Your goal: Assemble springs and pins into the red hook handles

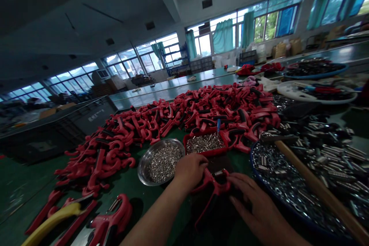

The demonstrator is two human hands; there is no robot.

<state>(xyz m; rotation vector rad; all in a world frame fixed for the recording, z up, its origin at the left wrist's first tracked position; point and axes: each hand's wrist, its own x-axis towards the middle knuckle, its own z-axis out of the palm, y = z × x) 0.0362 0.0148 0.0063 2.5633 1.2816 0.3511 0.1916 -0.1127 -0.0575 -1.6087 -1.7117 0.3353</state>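
Observation:
A red pipe cutter with a small coil spring in it lies on a dark block in front of me. My left hand is closed at its upper left, fingertips curled against the red body; whether a small part is pinched there is hidden. My right hand grips the cutter's right end between thumb and fingers. Just beyond my left hand are a metal bowl of tiny metal parts and a red tray of small pins with a blue-handled tool standing in it.
A large heap of red cutter bodies spreads behind the containers. To the right, a hammer lies across a blue-rimmed basin of metal parts and springs. Another cutter and a yellow handle lie front left. A dark crate stands left.

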